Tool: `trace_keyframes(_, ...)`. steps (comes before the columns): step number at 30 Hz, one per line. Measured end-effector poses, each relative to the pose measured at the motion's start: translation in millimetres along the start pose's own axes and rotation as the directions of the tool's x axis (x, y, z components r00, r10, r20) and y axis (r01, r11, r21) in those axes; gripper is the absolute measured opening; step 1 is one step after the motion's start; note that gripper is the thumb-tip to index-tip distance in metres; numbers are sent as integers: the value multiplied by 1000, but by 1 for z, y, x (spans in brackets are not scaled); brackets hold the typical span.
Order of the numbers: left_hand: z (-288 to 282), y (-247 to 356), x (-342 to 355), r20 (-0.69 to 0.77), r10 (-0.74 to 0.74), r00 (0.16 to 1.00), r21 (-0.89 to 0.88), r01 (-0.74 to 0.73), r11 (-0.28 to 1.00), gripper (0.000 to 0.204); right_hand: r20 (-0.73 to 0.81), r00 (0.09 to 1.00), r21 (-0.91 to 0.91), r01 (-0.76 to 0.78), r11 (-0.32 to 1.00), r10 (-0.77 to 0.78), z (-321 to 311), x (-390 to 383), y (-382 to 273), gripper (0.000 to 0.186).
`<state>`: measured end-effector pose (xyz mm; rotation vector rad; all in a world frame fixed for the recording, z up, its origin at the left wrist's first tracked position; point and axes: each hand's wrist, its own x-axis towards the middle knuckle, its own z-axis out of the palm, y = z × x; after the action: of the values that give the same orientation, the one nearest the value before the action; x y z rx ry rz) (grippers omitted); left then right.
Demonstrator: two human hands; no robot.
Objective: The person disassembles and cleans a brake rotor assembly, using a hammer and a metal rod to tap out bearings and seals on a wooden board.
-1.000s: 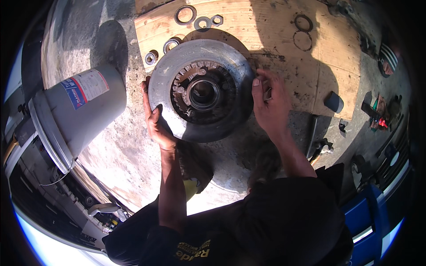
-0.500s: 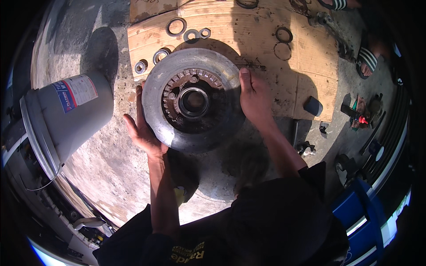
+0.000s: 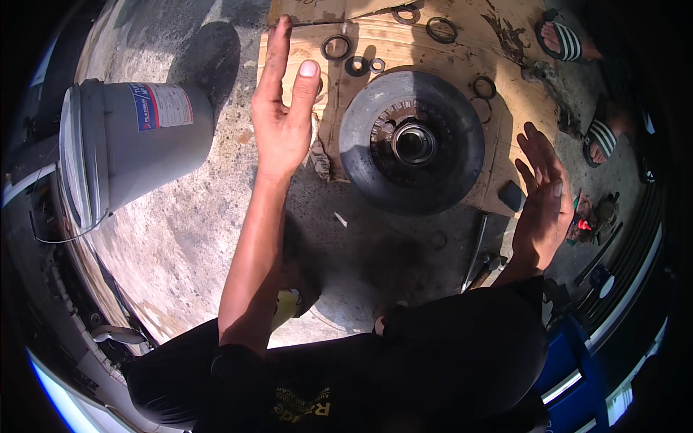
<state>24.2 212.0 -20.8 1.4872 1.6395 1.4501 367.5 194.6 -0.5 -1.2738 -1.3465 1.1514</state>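
Note:
A grey brake disc with a hub [image 3: 447, 177] lies with its central bore facing up, over the near part of the cardboard [image 3: 516, 108]. Neither hand touches it. To its left, my left hand [image 3: 284, 119] is raised with fingers and thumb apart, holding nothing. On the other side, my right hand [image 3: 543, 198] is likewise open, its palm turned toward the disc. Beyond the disc lie a seal ring [image 3: 336, 47], a washer [image 3: 356, 66] and a nut [image 3: 377, 66]. My left hand partly hides a ring-shaped part beside its thumb.
A grey bucket [image 3: 155, 162] stands at the left. More rings [image 3: 441, 30] rest on the far cardboard. Another person's sandalled feet [image 3: 567, 40] are at the upper right. A dark block [image 3: 511, 195] lies near my right hand, with tools [image 3: 480, 263] below it.
Both hands have let go of the brake disc and moved apart, the left outward and up, the right outward. The disc now lies down. My view has shifted slightly left.

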Motion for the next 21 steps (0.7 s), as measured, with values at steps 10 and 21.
trace_keyframes(10, -245, 180, 19, 791, -611, 12, 611, 2, 792, 60, 683, 581, 342, 280, 897, -443, 86, -49, -61, 82)
trace_keyframes(21, -272, 207, -239, 66, -888, 455, -802, 554, 224, 52, 593, 780, -128, 335, 934, -198, 126, -33, -76, 68)
